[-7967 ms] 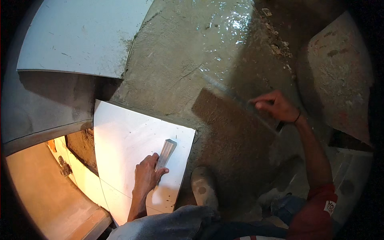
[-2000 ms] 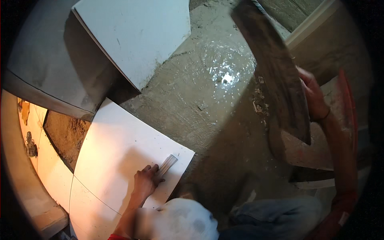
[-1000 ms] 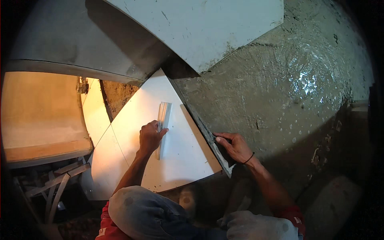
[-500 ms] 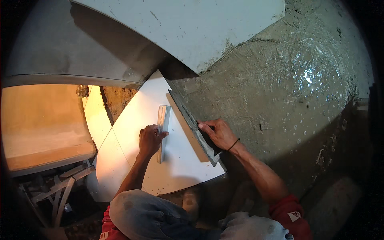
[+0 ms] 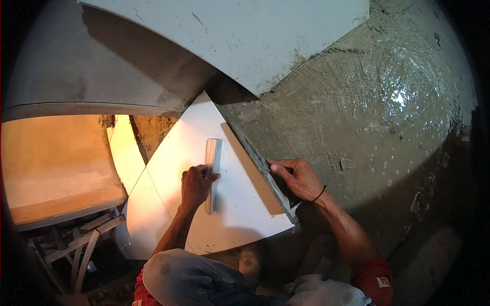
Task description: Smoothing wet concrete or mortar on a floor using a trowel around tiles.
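Note:
My left hand (image 5: 196,186) is closed on a narrow straight ruler (image 5: 213,150) with marks along one edge, above a white tile (image 5: 237,204). Thumb and fingers pinch the ruler near its middle. My right hand (image 5: 301,179), a dark band at its wrist, grips a long, mortar-smeared flat trowel (image 5: 255,155). The trowel's blade shows almost edge-on along the tile's right side and casts a brown shadow on the white surface. My fingers and the blade hide most of its grip.
Wet grey mortar (image 5: 352,117) spreads over the floor to the right. A large white slab (image 5: 229,41) overhangs at the top. On the left stand a lit orange-toned panel (image 5: 56,163) and several wooden bars (image 5: 84,255). My knees (image 5: 189,270) are at the lower edge.
The view has shifted slightly. The trowel's blade has tilted, showing less of its flat face and sitting closer along the tile's edge. Both hands keep their grips.

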### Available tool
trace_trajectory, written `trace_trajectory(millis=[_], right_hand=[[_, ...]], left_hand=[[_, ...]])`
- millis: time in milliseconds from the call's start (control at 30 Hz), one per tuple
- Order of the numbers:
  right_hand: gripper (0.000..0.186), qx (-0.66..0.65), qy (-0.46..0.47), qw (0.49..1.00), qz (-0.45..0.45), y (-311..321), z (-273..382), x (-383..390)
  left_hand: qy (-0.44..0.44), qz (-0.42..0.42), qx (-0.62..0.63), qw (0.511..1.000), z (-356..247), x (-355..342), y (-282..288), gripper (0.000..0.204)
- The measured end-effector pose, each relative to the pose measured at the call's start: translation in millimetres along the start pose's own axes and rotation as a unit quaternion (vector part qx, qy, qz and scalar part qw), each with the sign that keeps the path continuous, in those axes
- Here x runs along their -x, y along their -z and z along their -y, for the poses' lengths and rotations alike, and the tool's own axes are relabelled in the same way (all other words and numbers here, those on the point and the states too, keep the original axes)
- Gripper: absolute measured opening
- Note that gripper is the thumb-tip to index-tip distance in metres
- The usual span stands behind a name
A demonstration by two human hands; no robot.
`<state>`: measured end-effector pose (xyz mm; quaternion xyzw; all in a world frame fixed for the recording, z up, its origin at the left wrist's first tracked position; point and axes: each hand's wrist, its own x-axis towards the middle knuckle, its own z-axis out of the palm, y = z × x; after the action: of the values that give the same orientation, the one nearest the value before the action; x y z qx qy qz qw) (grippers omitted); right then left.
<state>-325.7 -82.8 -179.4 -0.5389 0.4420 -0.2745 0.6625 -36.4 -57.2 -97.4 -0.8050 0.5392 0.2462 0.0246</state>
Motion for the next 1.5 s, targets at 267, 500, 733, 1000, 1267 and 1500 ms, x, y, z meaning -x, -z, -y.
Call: trace_trajectory(millis=[267,500,733,1000,1267,1500], right_hand=[[0.038,0.019,0.047,0.999,-0.01,-15.3,-4.5,-50.5],[0.036,0.042,0.004,0.999,0.022,-25.3,13.6,-76.0],[0.035,-0.018,0.088,0.996,-0.015,-8.5,14.6,-59.6],[0.04,0.052,0.056,0.997,-0.001,-15.2,17.3,-131.1],[0.041,0.026,0.027,0.999,-0.007,-21.2,12.1,-149.0],[0.042,-0.017,-0.031,0.997,-0.07,-20.9,23.3,-128.6]], left_hand=[[-0.001,0.017,-0.027,0.999,-4.6,0.4,4.4,0.023],[-0.001,0.007,0.02,1.0,-4.6,0.0,3.0,0.028],[-0.004,0.02,0.012,1.0,-0.7,-1.9,6.0,0.03],[-0.008,0.015,0.003,1.0,4.8,-2.1,4.1,0.027],[-0.009,0.028,0.029,0.999,5.4,-2.8,3.8,0.035],[-0.046,-0.037,0.033,0.998,19.3,2.9,-2.0,0.039]])
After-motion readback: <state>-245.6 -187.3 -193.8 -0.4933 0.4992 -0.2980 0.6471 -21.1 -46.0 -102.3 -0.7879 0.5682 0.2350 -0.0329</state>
